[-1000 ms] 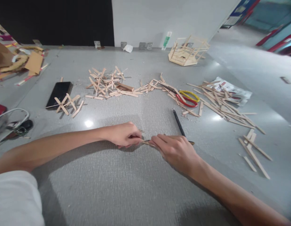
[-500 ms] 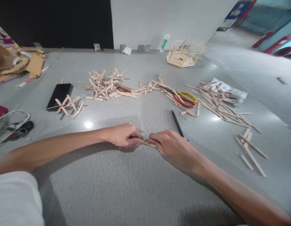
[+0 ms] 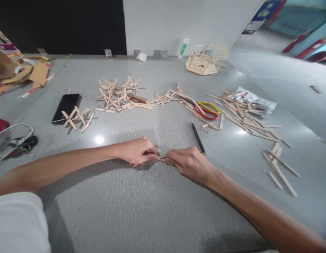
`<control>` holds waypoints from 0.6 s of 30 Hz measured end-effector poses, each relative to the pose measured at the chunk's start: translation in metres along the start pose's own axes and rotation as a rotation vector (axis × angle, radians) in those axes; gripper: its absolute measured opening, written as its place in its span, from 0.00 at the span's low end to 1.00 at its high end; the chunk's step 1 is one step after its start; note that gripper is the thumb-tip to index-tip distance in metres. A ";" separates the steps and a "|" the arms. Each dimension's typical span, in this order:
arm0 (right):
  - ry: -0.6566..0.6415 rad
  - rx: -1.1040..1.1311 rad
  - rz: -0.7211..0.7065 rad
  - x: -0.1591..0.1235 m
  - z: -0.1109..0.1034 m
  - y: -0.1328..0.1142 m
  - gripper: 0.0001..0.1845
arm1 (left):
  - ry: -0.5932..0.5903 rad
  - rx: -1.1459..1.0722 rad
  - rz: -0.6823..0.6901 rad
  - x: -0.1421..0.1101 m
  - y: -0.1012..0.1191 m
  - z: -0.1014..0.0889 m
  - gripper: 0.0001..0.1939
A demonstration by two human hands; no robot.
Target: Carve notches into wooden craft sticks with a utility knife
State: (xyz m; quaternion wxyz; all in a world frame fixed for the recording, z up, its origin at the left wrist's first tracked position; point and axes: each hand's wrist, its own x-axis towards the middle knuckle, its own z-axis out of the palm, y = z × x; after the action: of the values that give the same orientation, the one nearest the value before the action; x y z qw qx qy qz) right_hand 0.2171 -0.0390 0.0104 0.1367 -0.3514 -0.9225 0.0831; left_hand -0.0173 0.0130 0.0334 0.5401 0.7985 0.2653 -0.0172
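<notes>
My left hand (image 3: pixel 140 151) is closed in a pinch on a wooden craft stick (image 3: pixel 160 159), low over the grey table. Only a short length of the stick shows between the hands; the rest is hidden by fingers. My right hand (image 3: pixel 190 163) is closed just to the right, its fingertips against the stick's other end. It grips a thin tool with a dark tip (image 3: pixel 164 157), mostly covered by the hand, so its kind is unclear. Beyond the right hand lies a black pen-like rod (image 3: pixel 198 137).
Piled craft sticks (image 3: pixel 121 95) lie ahead, with red-and-yellow-handled scissors (image 3: pixel 206 110) at their right end. More sticks (image 3: pixel 244 116) rest by a plastic packet (image 3: pixel 258 102). A stick frame (image 3: pixel 203 68) and glue tube (image 3: pixel 183 48) stand behind. A phone (image 3: pixel 66 107) lies left.
My right hand has shifted slightly back and forth along the stick, its tool now mostly hidden under the fingers. My left hand has stayed in place. The view has turned slightly.
</notes>
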 end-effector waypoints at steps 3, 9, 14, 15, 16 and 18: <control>0.016 -0.015 -0.025 0.000 0.000 0.000 0.24 | -0.003 0.013 0.003 -0.001 0.000 0.000 0.13; 0.024 0.008 -0.044 0.002 -0.002 0.001 0.24 | 0.003 0.030 0.001 -0.001 0.001 0.001 0.13; 0.056 0.013 -0.056 0.002 0.000 0.003 0.24 | 0.013 0.011 -0.008 -0.002 0.002 0.002 0.15; 0.063 0.014 -0.061 0.002 0.001 0.003 0.23 | 0.017 0.010 -0.004 -0.002 0.002 0.002 0.15; 0.064 0.018 -0.067 0.002 0.001 0.004 0.23 | 0.022 0.009 0.001 -0.002 0.002 0.003 0.15; 0.053 0.032 -0.077 0.002 0.003 0.004 0.22 | 0.026 0.007 0.004 -0.001 0.002 0.002 0.16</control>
State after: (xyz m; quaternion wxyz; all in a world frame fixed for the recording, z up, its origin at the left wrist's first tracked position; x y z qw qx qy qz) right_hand 0.2171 -0.0347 0.0073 0.1699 -0.3154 -0.9299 0.0830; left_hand -0.0171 0.0102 0.0348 0.5339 0.8010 0.2707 -0.0069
